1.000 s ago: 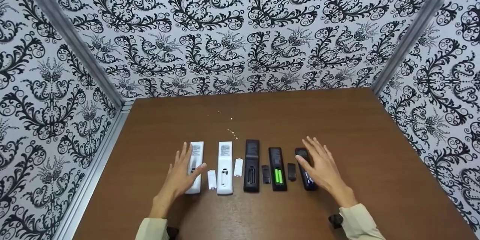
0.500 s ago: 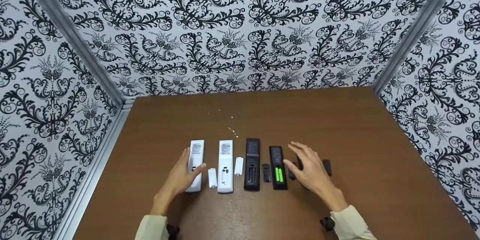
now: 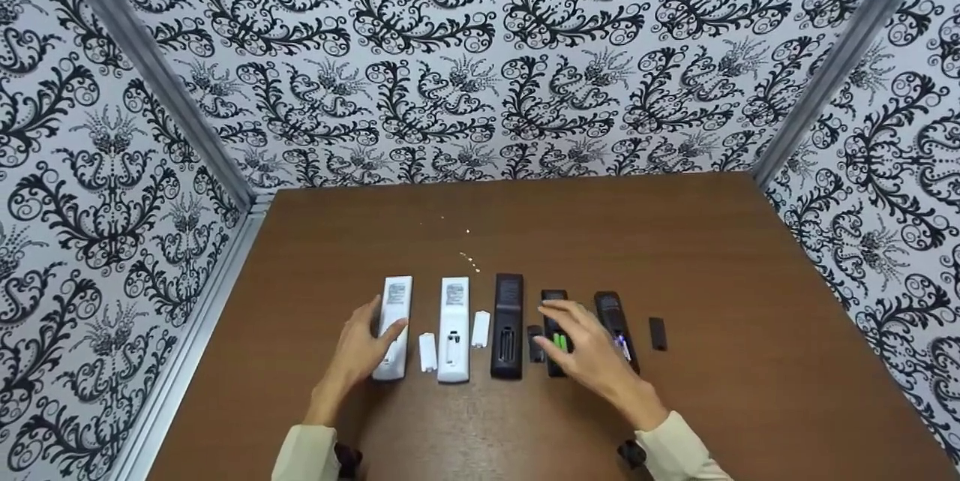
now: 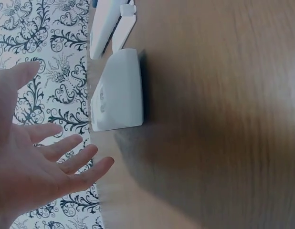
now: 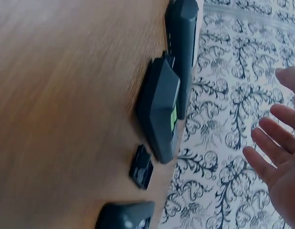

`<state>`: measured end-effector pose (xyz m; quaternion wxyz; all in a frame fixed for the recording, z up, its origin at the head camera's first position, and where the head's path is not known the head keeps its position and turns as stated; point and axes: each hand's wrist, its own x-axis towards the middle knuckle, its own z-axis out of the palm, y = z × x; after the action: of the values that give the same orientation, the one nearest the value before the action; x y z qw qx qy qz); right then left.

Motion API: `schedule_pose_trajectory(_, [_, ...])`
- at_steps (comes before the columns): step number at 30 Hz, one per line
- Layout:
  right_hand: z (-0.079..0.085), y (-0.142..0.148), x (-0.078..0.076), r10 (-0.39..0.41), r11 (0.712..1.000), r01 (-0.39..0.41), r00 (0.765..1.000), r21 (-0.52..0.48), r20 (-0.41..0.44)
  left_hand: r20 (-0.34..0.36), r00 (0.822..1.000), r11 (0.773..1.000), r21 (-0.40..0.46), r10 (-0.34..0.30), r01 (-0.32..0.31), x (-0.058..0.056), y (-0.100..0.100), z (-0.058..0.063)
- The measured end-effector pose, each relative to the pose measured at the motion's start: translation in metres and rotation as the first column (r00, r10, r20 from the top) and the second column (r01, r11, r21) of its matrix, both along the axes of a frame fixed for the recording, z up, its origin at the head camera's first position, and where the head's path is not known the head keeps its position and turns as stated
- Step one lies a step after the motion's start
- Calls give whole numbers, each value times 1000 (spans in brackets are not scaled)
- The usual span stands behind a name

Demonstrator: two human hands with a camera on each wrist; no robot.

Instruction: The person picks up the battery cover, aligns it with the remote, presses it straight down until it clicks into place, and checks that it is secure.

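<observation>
My left hand [image 3: 358, 350] hovers by the leftmost white remote control [image 3: 398, 297], fingers loosely spread; the left wrist view shows a gap between the fingers and that remote. Another white remote [image 3: 454, 301] lies to its right, with an empty battery compartment. A larger black remote [image 3: 508, 301] follows, its compartment also bare. My right hand [image 3: 596, 365] is held, fingers relaxed, over a smaller black remote [image 5: 159, 100] fitted with green batteries [image 3: 560, 343], partly covering it in the head view. Both hands hold nothing. A further black remote [image 3: 610, 307] lies right of that hand, with batteries inside.
Two white battery covers [image 3: 427, 352] lie beside the white remotes. Black covers [image 3: 535, 344] lie among the black ones; another cover [image 3: 658, 334] is at the far right. Small pale crumbs [image 3: 470, 261] dot the brown table [image 3: 337, 233]. Patterned walls [image 3: 465, 91] enclose it.
My right hand has swept left from the rightmost black remote to the one with green batteries, uncovering the far-right black cover. My left hand has stayed almost in place.
</observation>
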<state>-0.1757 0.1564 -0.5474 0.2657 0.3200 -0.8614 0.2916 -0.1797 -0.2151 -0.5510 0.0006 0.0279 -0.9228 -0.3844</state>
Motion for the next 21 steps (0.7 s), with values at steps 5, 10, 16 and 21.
schedule_pose_trajectory(5, [1, -13, 0, 54, 998, -53, 998, 19, -18, -4, 1000, 999, 46, 5, -4, -1, -1, -4])
schedule_pose_trajectory(10, [2, -27, 5, 82, 996, -81, 996, 27, -24, -9, 1000, 998, 68, -1, 2, -3, -3, -7])
schedule_pose_trajectory(16, [2, -45, 9, 114, 993, -112, 992, 34, -51, 17, 999, 992, 120, 46, -48, -6, -5, -10])
schedule_pose_trajectory(21, [5, -61, 13, 150, 988, -149, 988, 32, -40, 18, 996, 990, 108, 92, -93, -10, -2, -11])
